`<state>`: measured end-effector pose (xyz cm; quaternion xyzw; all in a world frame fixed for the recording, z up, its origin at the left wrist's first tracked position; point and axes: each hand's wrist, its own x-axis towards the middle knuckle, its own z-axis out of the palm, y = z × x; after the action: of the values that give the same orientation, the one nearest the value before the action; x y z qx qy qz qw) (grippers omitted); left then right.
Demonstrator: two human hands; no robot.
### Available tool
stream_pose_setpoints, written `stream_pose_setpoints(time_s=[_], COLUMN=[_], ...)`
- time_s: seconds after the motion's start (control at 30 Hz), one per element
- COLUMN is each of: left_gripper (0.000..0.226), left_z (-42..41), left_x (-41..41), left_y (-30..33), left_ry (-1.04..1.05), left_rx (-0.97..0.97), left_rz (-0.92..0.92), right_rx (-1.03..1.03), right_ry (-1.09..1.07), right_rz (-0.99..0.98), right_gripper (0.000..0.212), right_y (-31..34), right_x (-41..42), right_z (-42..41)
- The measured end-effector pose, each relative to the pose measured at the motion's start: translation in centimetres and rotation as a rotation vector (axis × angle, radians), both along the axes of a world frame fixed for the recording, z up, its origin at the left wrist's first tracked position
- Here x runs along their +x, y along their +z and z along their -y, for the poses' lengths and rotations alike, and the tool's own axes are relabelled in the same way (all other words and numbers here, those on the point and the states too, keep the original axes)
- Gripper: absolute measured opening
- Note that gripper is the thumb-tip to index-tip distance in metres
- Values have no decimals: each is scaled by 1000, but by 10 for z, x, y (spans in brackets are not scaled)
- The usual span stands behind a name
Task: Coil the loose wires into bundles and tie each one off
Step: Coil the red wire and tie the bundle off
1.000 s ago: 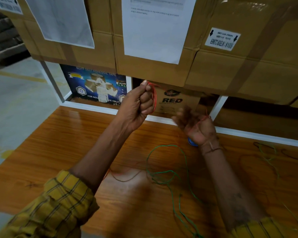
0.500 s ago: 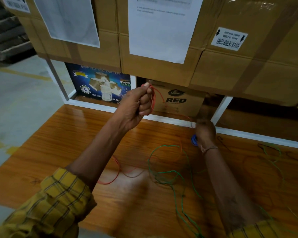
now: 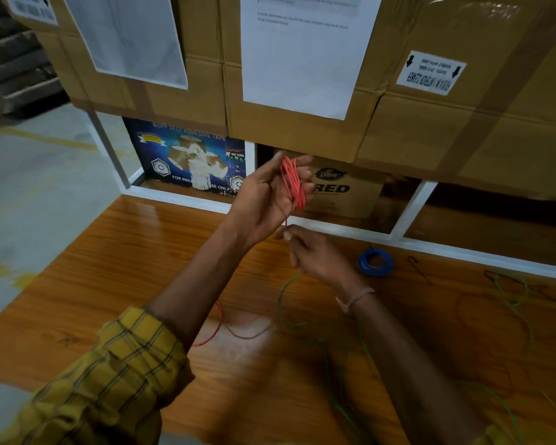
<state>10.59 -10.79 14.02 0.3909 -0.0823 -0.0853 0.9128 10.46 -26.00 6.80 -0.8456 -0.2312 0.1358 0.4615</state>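
Step in hand, as judged: winding the red wire [image 3: 292, 181] into a bundle around your left hand [image 3: 264, 200]. To do it well, keep the strand taut between your two hands so each turn lies against the one before, feed it through your right hand [image 3: 318, 255] without letting slack gather, and leave a tail long enough to wrap across the coil and tie it off. Do not let the loops slide toward your fingertips.

Findings on position. The red coil sits at centre frame, slightly above the middle, looped several times around your left fingers [image 3: 304, 179], which are partly curled and clamped on it from inside the loops, thumb raised beside them. A single strand drops from the bottom of the coil straight down to your right hand, just below. Your right thumb and forefinger are together, pinched on that strand; the other fingers are folded in.

The loose remainder of the red wire lies on the table [image 3: 116, 268] below your left forearm, lower centre-left. Green wire [image 3: 283, 303] lies uncoiled across the lower centre and right. A blue coil [image 3: 375, 262] rests on the table right of your right hand, apart from it, apparently finished; whether it is tied cannot be told.
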Motion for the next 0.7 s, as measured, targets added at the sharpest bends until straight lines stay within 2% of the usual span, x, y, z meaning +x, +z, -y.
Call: stream_pose_setpoints(time_s=[0.13,0.2,0.3,0.37,0.47,0.53,0.63,0.7], left_gripper=[40,43,51,43,36,36,44,51], left_z=[-13,-19,-17,-16,-19,-23,-28,-30], left_x=[3,1,-3,-6,-9,-10,-15,-19], left_y=[-12,-19,-22,-21,-16,-14,-13,-12], left_ry=[160,180,136,124,109,64,-88,-193], left_rx=[598,857,1300,1457,1410,1357,1077,819], left_rz=[118,160,334,429,429,371,249,235], right_rx=[-78,-62,79,194,423,609,780,726], right_ry=[102,158,229,296,354,400,376,255], right_rz=[-104,-94,-191,-238,-368,-515,-612,-569], right_gripper=[16,11,19,21,15,21,28,27], right_y=[37,61,86,95,95,89,81,73], right_x=[-10,-4,10,20,34,44,58,69], right_z=[22,39,62,73,83,90,93,85])
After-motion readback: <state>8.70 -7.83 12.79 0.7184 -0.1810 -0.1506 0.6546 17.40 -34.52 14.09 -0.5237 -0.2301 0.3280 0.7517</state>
